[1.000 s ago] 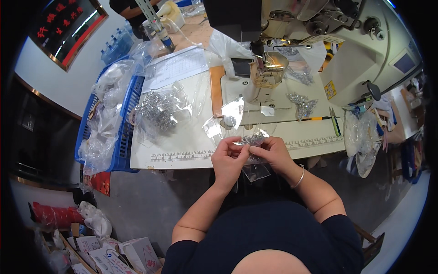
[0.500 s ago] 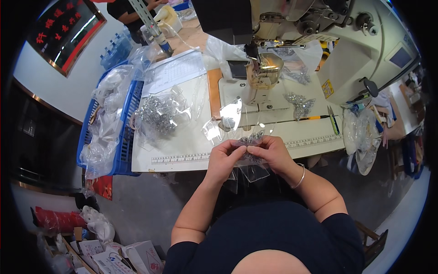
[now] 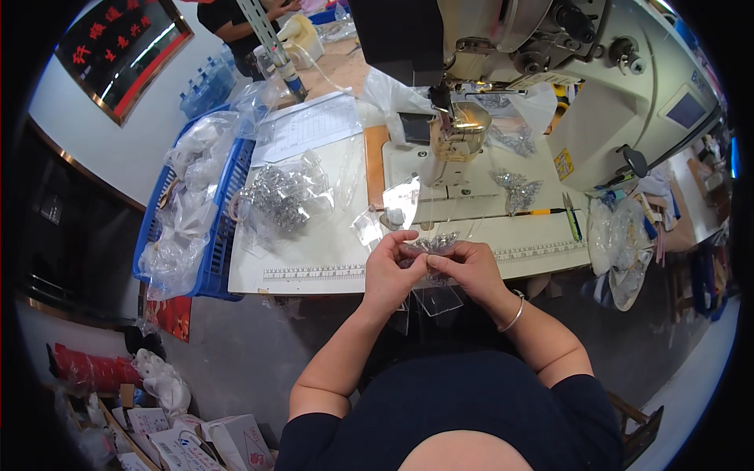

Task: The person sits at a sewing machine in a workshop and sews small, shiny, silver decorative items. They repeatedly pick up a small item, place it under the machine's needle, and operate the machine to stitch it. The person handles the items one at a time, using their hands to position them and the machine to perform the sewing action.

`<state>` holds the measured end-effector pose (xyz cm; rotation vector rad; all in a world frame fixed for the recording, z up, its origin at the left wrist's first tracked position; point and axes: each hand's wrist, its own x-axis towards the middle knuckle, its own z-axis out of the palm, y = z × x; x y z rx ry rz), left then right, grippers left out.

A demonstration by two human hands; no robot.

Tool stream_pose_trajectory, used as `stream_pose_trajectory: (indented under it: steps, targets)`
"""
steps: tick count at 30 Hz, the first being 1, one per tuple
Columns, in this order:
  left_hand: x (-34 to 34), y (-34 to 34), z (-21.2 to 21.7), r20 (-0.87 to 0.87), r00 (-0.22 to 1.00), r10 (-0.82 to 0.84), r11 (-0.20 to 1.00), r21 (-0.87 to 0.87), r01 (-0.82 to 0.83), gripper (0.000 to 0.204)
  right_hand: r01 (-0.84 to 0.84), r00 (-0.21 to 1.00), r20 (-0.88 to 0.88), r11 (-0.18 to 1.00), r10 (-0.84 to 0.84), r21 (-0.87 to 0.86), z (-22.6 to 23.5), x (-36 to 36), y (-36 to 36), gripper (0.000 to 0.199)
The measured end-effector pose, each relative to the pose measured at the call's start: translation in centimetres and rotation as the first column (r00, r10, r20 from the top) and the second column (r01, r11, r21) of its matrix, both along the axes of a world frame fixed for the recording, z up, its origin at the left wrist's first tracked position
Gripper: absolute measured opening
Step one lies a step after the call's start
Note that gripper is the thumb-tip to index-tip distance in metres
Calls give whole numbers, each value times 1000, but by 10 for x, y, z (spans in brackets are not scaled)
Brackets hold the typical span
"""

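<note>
Left hand (image 3: 390, 271) and right hand (image 3: 466, 268) meet just over the near edge of the white table (image 3: 314, 259). Both pinch a small silvery sparkly piece (image 3: 433, 244) between fingertips, one at each end. Clear plastic bag (image 3: 437, 297) hangs below the hands. Heap of silvery pieces in a clear bag (image 3: 283, 196) lies toward the left edge; blue basket (image 3: 222, 235) beside it. Sewing machine (image 3: 550, 71) at far edge.
</note>
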<state>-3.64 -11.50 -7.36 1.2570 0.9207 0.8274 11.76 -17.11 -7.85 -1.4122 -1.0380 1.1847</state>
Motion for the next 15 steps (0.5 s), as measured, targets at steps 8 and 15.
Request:
stream_pose_trajectory:
  steps: [8,15]
  targets:
    - [-5,9,15,-100,985,-138,988,62,144,43,-62,484,694,770,-533,634,57,35,-20,23]
    - [1,11,33,-209,947,-243,953,129,273,43,-437,567,823,835,-32,334,56,50,10,21]
